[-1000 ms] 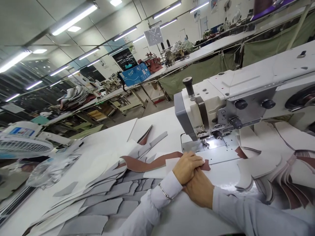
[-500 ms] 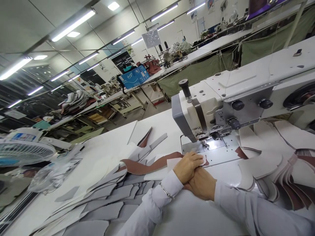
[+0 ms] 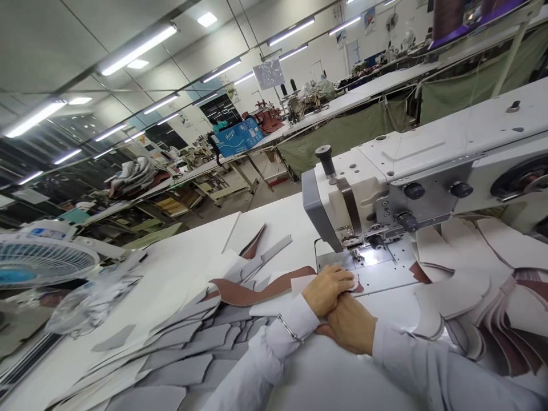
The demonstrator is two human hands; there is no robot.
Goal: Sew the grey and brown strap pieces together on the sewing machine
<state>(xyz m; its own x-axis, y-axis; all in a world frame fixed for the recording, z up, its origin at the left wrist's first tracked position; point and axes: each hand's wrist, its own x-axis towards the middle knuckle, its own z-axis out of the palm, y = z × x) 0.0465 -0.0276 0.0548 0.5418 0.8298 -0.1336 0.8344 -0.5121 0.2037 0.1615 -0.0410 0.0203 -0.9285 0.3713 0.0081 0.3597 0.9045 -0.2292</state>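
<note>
My left hand (image 3: 329, 290) is closed, its curled fingers on a brown leather piece (image 3: 358, 285) of which only a small edge shows past the fingertips. My right hand (image 3: 351, 323) lies partly under the left; its fingers are bent and mostly hidden, so what they grip cannot be made out. Both hands are just in front of the needle plate (image 3: 377, 277) of a white sewing machine (image 3: 363, 182), whose lamp is lit. A wavy brown leather strip (image 3: 257, 294) and a pale piece (image 3: 301, 283) lie to the left of my hands.
Overlapping grey cut pieces (image 3: 180, 371) cover the table at left. Fanned stacks of pale and brown pieces (image 3: 462, 291) lie at right, below the machine arm. A fan (image 3: 47, 260) and a clear plastic bag (image 3: 81, 302) are at far left. Behind are other worktables and a blue box (image 3: 237, 137).
The camera view has shifted slightly. My hands stay in nearly the same place in front of the needle plate, and the pieces around them look unmoved.
</note>
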